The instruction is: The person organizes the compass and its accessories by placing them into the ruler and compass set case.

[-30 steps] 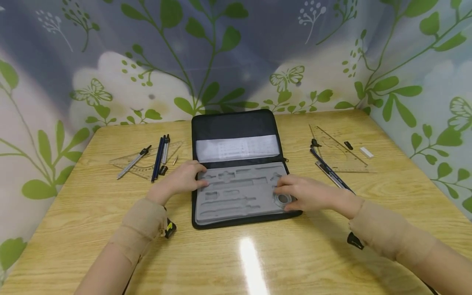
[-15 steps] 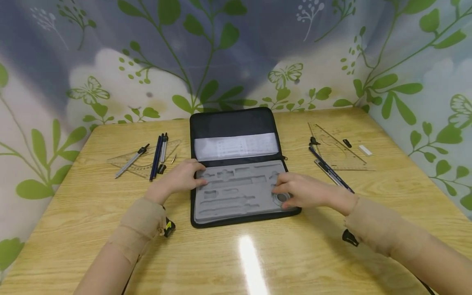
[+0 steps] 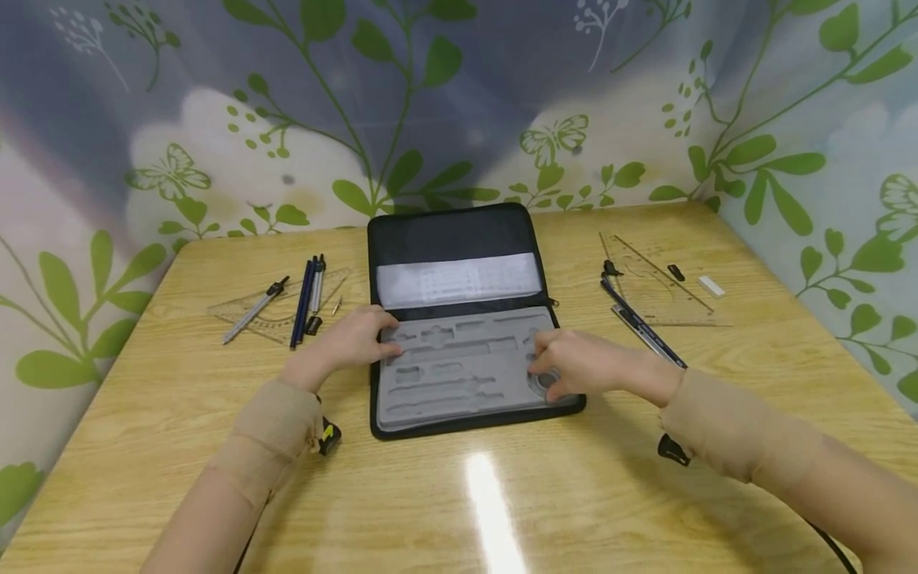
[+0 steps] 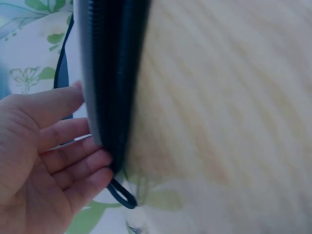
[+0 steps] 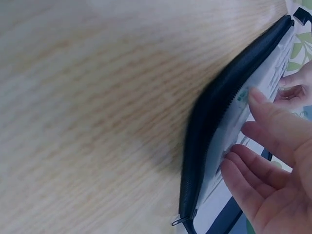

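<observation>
The left forearm (image 3: 208, 502) and right forearm (image 3: 817, 486) reached forward and converged, a tan wrap (image 3: 276, 418) round each wrist. The left hand (image 3: 351, 341) lay with its fingers (image 4: 85, 165) gently bent, thumb (image 4: 53, 105) apart. The right hand (image 3: 591, 363) arched over, fingers loosely bent, thumb apart; how firmly its fingertips pressed, if at all, was hard to tell.

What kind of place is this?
Probably an indoor study or drawing desk: there's a wood-grain table, compasses and clear set squares lying on it, and an open black case. The leafy backdrop may be a curtain.
</observation>
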{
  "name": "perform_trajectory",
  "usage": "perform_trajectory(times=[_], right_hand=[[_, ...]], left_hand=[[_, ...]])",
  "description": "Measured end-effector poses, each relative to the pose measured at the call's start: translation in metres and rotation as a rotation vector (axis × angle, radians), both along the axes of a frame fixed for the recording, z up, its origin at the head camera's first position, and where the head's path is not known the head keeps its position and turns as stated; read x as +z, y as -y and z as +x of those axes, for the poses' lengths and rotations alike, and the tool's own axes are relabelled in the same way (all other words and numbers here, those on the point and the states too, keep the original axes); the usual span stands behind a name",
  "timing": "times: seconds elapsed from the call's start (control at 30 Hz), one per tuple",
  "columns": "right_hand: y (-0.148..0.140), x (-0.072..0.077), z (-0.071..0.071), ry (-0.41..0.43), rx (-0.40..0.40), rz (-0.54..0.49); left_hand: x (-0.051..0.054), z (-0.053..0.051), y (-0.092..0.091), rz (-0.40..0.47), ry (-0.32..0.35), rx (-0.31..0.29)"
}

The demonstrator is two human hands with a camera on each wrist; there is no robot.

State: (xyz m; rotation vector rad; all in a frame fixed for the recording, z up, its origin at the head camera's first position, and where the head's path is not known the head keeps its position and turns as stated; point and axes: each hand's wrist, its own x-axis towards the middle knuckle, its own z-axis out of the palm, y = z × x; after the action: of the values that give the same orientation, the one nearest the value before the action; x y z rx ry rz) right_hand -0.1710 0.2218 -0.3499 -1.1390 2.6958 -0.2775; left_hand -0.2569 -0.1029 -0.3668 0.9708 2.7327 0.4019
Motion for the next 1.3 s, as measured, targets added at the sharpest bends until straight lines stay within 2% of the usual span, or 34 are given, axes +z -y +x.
perform_trajectory(times=[0.23, 0.4, 0.5, 0.63, 0.73, 0.97, 1.03, 1.2, 1.3], right_hand=[[0.003, 0.006, 0.005, -0.001, -0.123, 0.029], [0.005, 0.010, 0.007, 0.019, -0.185, 0.068], [0.003, 0.009, 0.008, 0.029, -0.214, 0.078], [-0.001, 0.006, 0.011, 0.063, -0.253, 0.078], [-0.002, 0.005, 0.012, 0.083, -0.268, 0.073], [0.002, 0.006, 0.006, 0.070, -0.231, 0.056], [0.001, 0.004, 0.006, 0.060, -0.216, 0.047], [-0.009, -0.001, 0.008, 0.063, -0.183, -0.056], [-0.026, 0.003, 0.001, 0.054, -0.237, -0.094]], left_hand=[[0.013, -0.004, -0.017, -0.111, 0.022, 0.006], [0.024, -0.003, -0.035, -0.176, -0.002, 0.016], [0.025, -0.002, -0.042, -0.214, -0.011, 0.011], [0.022, 0.001, -0.047, -0.254, -0.035, -0.033], [0.021, 0.002, -0.048, -0.247, -0.060, -0.053], [0.017, 0.002, -0.036, -0.192, -0.065, -0.019], [0.014, 0.002, -0.031, -0.175, -0.072, -0.026], [0.009, 0.006, -0.017, -0.134, -0.055, -0.051], [0.009, 0.007, -0.012, -0.099, -0.029, -0.042]])
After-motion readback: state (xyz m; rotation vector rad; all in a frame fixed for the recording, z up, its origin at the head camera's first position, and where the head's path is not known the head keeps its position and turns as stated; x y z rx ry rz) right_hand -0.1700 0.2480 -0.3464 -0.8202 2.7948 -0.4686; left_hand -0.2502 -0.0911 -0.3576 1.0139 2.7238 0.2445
